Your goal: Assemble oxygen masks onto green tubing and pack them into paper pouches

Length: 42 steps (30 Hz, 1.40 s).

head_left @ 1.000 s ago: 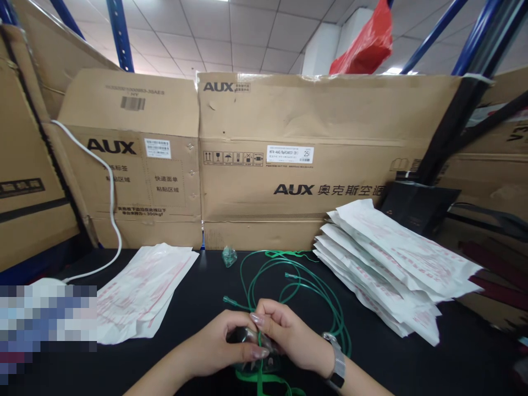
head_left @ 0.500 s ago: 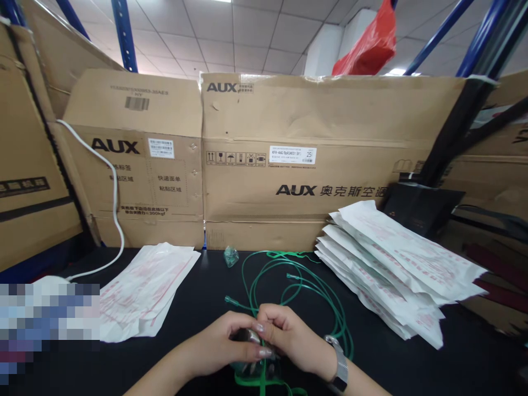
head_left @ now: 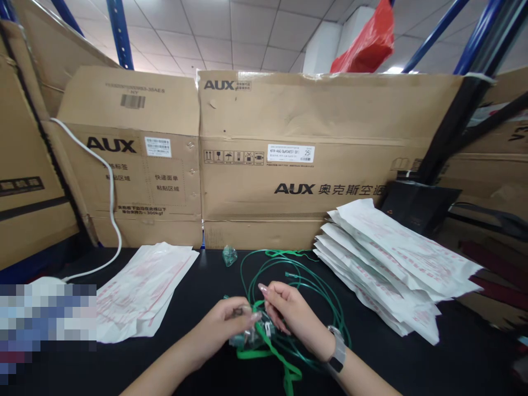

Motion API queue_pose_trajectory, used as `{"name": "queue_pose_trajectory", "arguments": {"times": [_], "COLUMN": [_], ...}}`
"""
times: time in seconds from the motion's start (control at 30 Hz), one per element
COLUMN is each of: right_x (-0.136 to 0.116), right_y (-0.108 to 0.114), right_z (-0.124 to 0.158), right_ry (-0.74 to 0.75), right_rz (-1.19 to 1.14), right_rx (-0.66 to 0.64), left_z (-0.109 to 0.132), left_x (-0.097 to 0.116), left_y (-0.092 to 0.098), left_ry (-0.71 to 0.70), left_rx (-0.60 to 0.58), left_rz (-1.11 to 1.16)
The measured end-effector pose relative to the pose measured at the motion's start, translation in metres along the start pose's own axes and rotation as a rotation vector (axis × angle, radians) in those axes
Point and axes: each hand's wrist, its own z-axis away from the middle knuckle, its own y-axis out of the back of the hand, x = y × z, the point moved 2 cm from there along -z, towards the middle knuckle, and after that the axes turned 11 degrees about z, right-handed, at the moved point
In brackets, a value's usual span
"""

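At the front of the black table, my left hand is closed on a clear green oxygen mask, its thumb pressed near the mask's metal nose strip. A bright green elastic strap runs from the mask and trails down towards me. My right hand is just right of the mask, thumb and fingers apart, with nothing visible gripped between them. Behind and beside this hand lies a loose coil of green tubing with a connector end. The hands hide part of the mask.
A small crumpled green clear piece lies behind the hands. White printed pouches lie at left; a tall stack of similar pouches stands at right. Cardboard panels close off the back. A white cable hangs at left.
My right hand has come away from the nose strip, rising slightly, and its fingers have opened. The green strap now lies across the mask's front. My left hand has shifted slightly left.
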Motion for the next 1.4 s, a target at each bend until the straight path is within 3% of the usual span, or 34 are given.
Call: {"name": "queue_pose_trajectory", "arguments": {"times": [0.17,0.37,0.67,0.9,1.2,1.4], "right_x": [0.005,0.007,0.005,0.003,0.004,0.008], "right_y": [0.022,0.028,0.016,0.021,0.028,0.029], "right_z": [-0.008,-0.006,0.005,0.008,0.002,-0.001], "right_ry": [0.005,0.093,0.155,0.155,0.090,0.036], "right_rz": [0.244,0.646,0.883,1.167,1.367,1.326], "right_rx": [0.136,0.107,-0.087,0.053,0.216,0.186], "left_z": [-0.006,-0.012,-0.008,-0.007,-0.008,-0.009], "left_x": [0.003,0.010,0.010,0.010,0.008,0.005], "left_y": [0.017,0.039,0.040,0.038,0.039,0.040], "left_ry": [-0.118,-0.193,-0.153,-0.122,-0.108,-0.096], "left_rx": [0.226,0.427,0.436,0.502,0.532,0.516], "left_rz": [0.480,0.850,0.873,0.869,0.852,0.855]}}
